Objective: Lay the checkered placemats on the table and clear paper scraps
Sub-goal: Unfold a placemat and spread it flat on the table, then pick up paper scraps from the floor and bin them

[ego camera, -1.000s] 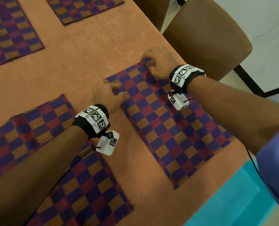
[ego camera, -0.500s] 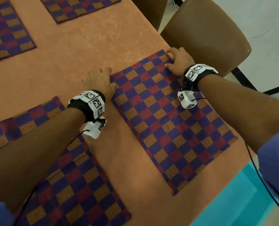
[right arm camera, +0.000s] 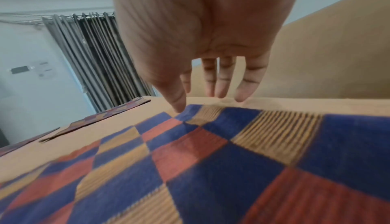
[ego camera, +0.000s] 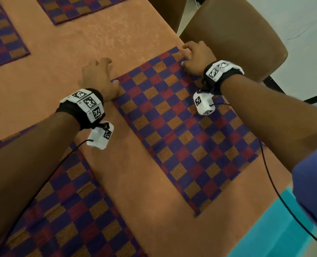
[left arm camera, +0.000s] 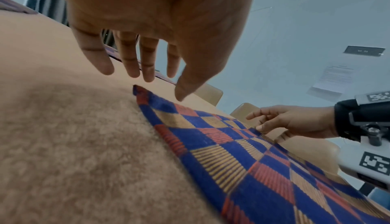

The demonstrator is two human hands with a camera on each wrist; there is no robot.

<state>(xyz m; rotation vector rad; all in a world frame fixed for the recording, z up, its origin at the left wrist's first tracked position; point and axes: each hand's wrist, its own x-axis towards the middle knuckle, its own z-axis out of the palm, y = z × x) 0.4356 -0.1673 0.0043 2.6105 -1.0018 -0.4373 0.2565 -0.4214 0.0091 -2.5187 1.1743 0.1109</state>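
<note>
Both hands hover slack-fingered, gripping nothing: the left hand [ego camera: 98, 78] and right hand [ego camera: 196, 56] sit at the placemat's [ego camera: 187, 130] far corners, apparently squaring it flat.

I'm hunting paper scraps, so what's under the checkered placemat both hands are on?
The checkered purple, red and orange woven placemat lies flat on the orange tablecloth. The left hand and right hand are at its far corners. Anything beneath it is covered. No scraps show around its edges.
</note>
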